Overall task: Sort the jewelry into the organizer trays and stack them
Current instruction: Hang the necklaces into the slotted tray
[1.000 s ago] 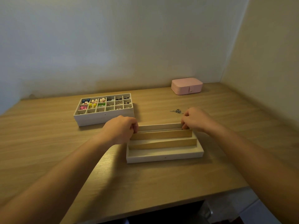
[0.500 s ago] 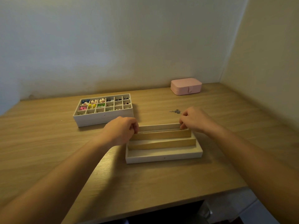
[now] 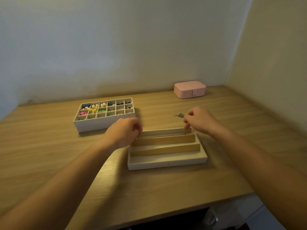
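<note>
A white tray with long slots (image 3: 167, 163) lies in front of me on the wooden desk. My left hand (image 3: 123, 133) is curled at the left end of its far slot, and my right hand (image 3: 198, 121) pinches downward at the right end. A thin chain (image 3: 166, 135), barely visible, runs along the far slot between the two hands. A small pile of silver jewelry (image 3: 179, 115) lies on the desk just behind the right hand. A white grid tray (image 3: 106, 121) at the back left holds several colourful earrings in small cells.
A shut pink jewelry box (image 3: 189, 89) stands at the back right near the wall corner. Walls close the desk (image 3: 49, 146) at the back and right. The desk's front edge runs below the slotted tray.
Both hands stay at the ends of the far slot. The right hand has shifted slightly left and its fingertips have risen a little above the tray rim.
</note>
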The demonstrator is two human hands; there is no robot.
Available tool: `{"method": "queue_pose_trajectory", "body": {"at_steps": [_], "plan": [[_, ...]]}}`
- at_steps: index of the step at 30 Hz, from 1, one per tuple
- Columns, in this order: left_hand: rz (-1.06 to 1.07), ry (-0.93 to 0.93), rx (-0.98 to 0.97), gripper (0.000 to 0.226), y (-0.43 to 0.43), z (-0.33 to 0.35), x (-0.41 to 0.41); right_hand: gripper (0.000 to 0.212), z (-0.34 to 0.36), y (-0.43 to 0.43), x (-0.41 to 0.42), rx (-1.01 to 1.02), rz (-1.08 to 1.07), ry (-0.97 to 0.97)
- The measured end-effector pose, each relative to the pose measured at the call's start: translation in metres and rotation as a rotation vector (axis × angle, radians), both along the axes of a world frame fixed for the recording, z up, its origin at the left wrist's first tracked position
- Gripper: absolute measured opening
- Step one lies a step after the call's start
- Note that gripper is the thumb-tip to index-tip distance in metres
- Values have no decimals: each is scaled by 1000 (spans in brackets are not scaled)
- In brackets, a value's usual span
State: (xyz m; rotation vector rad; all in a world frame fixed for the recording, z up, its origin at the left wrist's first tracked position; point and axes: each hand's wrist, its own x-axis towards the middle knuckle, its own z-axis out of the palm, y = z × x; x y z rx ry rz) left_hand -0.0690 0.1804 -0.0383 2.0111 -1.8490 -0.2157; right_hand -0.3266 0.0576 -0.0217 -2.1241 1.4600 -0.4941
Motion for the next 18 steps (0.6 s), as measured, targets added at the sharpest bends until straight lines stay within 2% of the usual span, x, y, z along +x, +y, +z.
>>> {"method": "queue_pose_trajectory", "body": {"at_steps": [3, 7, 10, 13, 18], "plan": [[28, 61, -42, 19, -12, 5, -7, 20, 4, -15, 3, -22, -26, -23], [64, 128, -74, 23, -44, 8, -20, 27, -3, -44, 9, -25, -59, -14], [95, 191, -78, 22, -72, 9, -31, 21, -13, -63, 16, -1, -47, 5], [83, 234, -57, 18, -98, 8, -42, 12, -19, -77, 24, -1, -9, 61], [57, 300, -57, 15, -131, 6, -56, 16, -24, -91, 31, 1, 60, 176]]}}
